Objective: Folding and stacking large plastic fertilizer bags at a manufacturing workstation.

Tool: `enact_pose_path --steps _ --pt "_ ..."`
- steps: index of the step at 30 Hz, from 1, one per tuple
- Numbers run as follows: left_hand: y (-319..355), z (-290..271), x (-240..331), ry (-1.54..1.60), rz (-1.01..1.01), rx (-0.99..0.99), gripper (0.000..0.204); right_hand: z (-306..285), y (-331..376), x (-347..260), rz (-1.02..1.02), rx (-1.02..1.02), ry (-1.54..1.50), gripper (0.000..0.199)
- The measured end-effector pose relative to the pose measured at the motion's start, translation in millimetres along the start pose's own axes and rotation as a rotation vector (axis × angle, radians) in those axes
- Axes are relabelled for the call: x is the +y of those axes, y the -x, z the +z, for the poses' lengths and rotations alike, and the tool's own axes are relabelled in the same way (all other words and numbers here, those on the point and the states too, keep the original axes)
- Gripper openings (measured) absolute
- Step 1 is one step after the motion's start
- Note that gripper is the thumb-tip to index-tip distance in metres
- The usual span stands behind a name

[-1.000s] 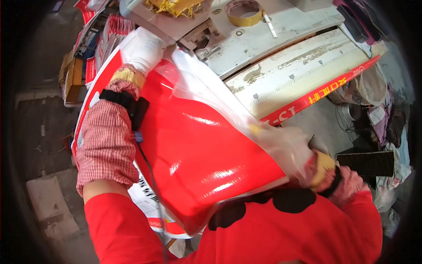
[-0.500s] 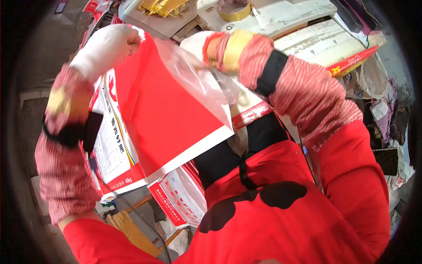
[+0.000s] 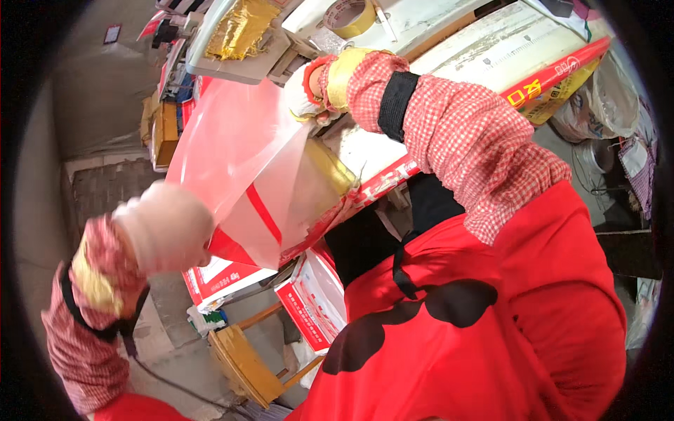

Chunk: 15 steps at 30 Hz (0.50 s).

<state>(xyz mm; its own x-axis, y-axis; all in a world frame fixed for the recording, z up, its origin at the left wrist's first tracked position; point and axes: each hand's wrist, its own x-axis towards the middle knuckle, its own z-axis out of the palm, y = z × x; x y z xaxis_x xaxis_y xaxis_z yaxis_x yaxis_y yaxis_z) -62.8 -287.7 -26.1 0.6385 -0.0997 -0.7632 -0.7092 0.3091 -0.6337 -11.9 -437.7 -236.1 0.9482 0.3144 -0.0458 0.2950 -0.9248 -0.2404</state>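
Observation:
A red-and-white printed bag with a clear plastic film spreads over the front edge of the worktable. My left hand, in a white glove and smeared by motion, is closed at the bag's left edge. Its fingertips are mostly hidden behind the glove's back. At the film's upper right, my right hand, gloved in white with a red cuff, is closed on the film. Through the film a yellowish patch and a red stripe show.
A roll of yellowish tape and a yellow frayed cloth lie on white machine surfaces at the back. A printed red-and-white carton or sack hangs below the table, beside a wooden stool. Plastic bags crowd the right side.
My left hand has swung down and toward me, and the bag's raised red panel has dropped with it. The clear film now lies spread out. My right hand has shifted slightly left and down.

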Motion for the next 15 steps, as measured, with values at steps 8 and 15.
enact_pose_path --steps 8,15 --pt "-32.8 25.6 125.2 -0.499 0.903 0.450 0.006 79.1 93.8 -97.7 0.209 0.817 -0.075 0.010" --pt "15.5 -36.4 73.5 -0.098 0.687 0.252 0.014 107.3 62.4 -143.2 0.744 0.647 0.106 0.027"
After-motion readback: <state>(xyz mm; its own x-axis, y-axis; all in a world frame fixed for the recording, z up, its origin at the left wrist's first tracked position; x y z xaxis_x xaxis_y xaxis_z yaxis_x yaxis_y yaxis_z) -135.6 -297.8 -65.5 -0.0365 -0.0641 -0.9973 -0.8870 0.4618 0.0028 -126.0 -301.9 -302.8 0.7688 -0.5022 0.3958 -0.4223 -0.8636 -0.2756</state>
